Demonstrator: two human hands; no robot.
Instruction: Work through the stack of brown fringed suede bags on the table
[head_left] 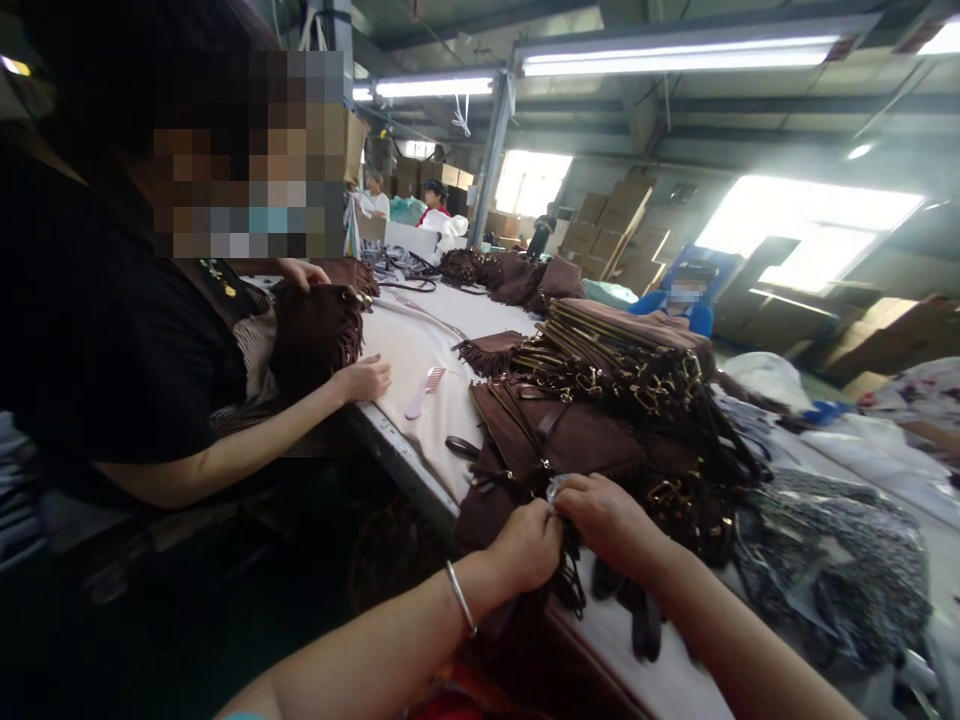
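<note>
My left hand [527, 546] and my right hand [606, 520] meet at the near edge of a brown bag [517, 445]. Both are closed, their fingertips pinched together. A small piece of clear plastic [556, 487] shows between them, against the bag's edge. What else the fingers grip is hidden. The bag lies flat on the table, with zips, small metal clasps and dark straps on it. Behind it rises a stack of similar brown bags [622, 345] with gold zips and metal hooks. Dark straps and fringe hang below my hands.
At the left a co-worker [112, 320] holds a fringed brown bag [311, 325]. A pale comb [426, 392] lies on the cloth-covered table [409, 350]. Crumpled patterned plastic [832, 560] sits at the right. More brown bags [525, 280] and people are farther back.
</note>
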